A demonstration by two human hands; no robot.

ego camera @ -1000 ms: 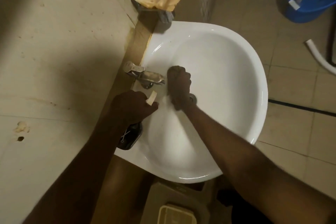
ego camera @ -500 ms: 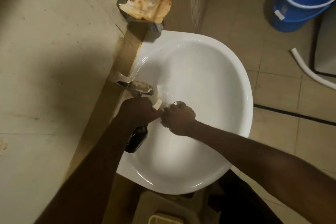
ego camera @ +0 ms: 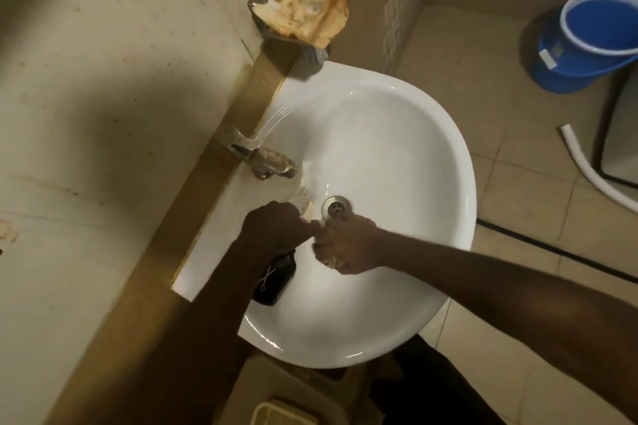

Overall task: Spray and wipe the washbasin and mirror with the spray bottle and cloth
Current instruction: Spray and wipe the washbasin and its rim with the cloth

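Note:
The white washbasin [ego camera: 397, 155] fills the middle of the view. My left hand [ego camera: 272, 231] grips the top of a dark spray bottle [ego camera: 276, 281] at the basin's left rim; its cream nozzle [ego camera: 308, 210] points toward the drain [ego camera: 336, 207]. My right hand [ego camera: 348, 245] is closed on a pale cloth [ego camera: 329, 262], of which only a small bit shows under the fingers. It presses on the bowl just on the near side of the drain, touching my left hand. No mirror is in view.
A metal tap [ego camera: 259, 155] juts over the bowl above my hands. A crumpled stained rag [ego camera: 307, 10] lies in a wall holder. A blue bucket [ego camera: 593, 38] and a white hose [ego camera: 593, 179] are on the tiled floor to the right.
My right hand slid with the cloth from under the tap to the near side of the drain, which now shows. My left hand with the bottle moved slightly toward the drain.

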